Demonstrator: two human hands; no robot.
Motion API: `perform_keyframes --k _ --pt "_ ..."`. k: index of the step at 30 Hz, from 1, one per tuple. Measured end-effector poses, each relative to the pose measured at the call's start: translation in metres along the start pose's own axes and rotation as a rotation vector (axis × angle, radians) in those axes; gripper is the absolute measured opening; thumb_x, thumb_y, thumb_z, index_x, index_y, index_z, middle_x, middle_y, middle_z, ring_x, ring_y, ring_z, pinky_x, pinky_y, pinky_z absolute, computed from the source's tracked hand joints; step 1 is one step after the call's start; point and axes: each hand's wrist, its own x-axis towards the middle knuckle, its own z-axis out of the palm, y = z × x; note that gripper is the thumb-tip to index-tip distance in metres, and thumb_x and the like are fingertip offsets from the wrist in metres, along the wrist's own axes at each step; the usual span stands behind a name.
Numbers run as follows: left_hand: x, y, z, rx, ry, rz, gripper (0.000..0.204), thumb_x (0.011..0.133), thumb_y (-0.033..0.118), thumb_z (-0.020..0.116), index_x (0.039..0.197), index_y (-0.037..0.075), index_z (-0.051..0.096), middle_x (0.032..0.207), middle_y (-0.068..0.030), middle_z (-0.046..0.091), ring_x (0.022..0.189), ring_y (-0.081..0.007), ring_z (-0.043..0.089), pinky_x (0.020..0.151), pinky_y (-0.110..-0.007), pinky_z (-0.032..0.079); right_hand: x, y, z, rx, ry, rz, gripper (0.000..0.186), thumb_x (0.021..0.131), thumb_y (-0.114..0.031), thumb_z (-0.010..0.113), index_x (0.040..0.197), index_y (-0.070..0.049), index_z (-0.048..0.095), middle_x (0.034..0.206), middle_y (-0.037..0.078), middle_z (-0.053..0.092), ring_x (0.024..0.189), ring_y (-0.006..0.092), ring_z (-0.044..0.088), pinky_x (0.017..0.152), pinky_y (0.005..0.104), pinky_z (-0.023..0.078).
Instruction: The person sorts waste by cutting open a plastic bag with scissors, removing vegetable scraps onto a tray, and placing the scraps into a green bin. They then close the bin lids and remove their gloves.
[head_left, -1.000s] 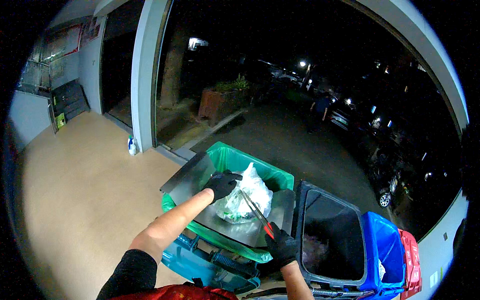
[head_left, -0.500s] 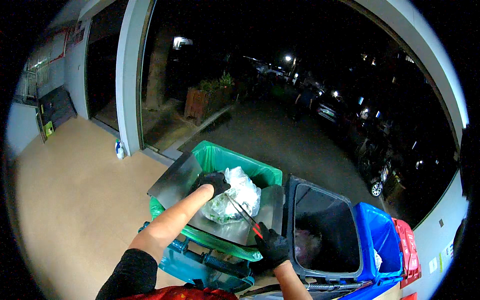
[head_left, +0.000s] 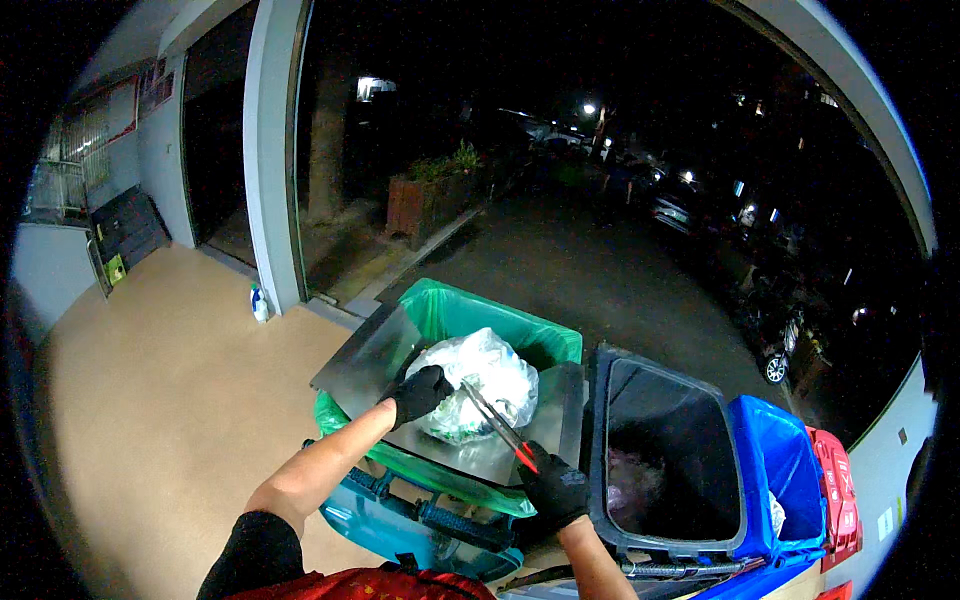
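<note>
1. Night-time paving under a covered walkway holds a row of wheeled bins; a dark street with parked cars and lamps lies beyond, and a small spray bottle (head_left: 259, 302) stands at the foot of a pillar (head_left: 272, 150) well to the left.

2. Across the rim of the green-lined bin (head_left: 480, 312) lies a flat metal tray (head_left: 365, 360), and on it, toward its far-right part, sits a knotted clear plastic bag (head_left: 480, 385) stuffed with pale and greenish rubbish.

3. Left hand (head_left: 420, 392), in a black glove, is closed on the near-left side of the bag, pinning it against the tray.

4. Right hand (head_left: 553, 490), also gloved, is closed round the red handles of a pair of tongs (head_left: 497, 427) at the tray's near-right corner.

5. Long axis of the tongs runs from that near-right corner up and to the left, and the tips reach the bag's middle, just beside the left hand; whether the tips are pinched on the plastic or only touching it, I cannot tell.

6. From the hands, the bag lies forward: the left is on it directly, so nearer, while the right reaches it only through the tongs.

7. Just right of the tray stands an open dark bin (head_left: 665, 450), then a blue bin (head_left: 785, 470) and a red bin (head_left: 835, 490) at the far right.
</note>
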Motion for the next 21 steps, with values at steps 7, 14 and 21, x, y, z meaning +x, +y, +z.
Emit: perform_keyframes --k 7,14,21 --pt "0.008 0.003 -0.007 -0.055 0.165 -0.045 0.013 0.089 0.018 0.063 0.083 0.007 0.060 0.083 -0.0155 0.064 0.093 -0.0355 0.060 0.113 -0.048 0.032 -0.001 -0.002 -0.023 0.181 0.072 -0.038 0.049 0.085 -0.034 0.073 0.128 -0.011 0.062 0.100 0.020 0.071 0.085 0.0377 0.070 0.072 0.0444 0.057" --pt "0.011 0.027 -0.003 0.180 0.073 -0.202 0.022 0.095 0.032 0.054 0.097 0.013 0.064 0.096 -0.0098 0.067 0.104 -0.0260 0.062 0.115 -0.043 0.026 0.013 -0.011 -0.056 0.301 0.126 -0.066 0.043 0.086 -0.024 0.073 0.123 -0.004 0.063 0.099 0.023 0.070 0.089 0.0404 0.070 0.075 0.0440 0.056" --pt "0.003 0.037 -0.012 0.101 0.008 -0.082 0.029 0.098 0.036 0.050 0.106 0.010 0.060 0.111 -0.0118 0.063 0.118 -0.0261 0.056 0.118 -0.046 0.019 0.026 0.001 -0.035 0.147 0.128 0.010 0.039 0.088 -0.029 0.071 0.122 -0.010 0.066 0.081 0.019 0.071 0.072 0.0350 0.070 0.063 0.0419 0.054"
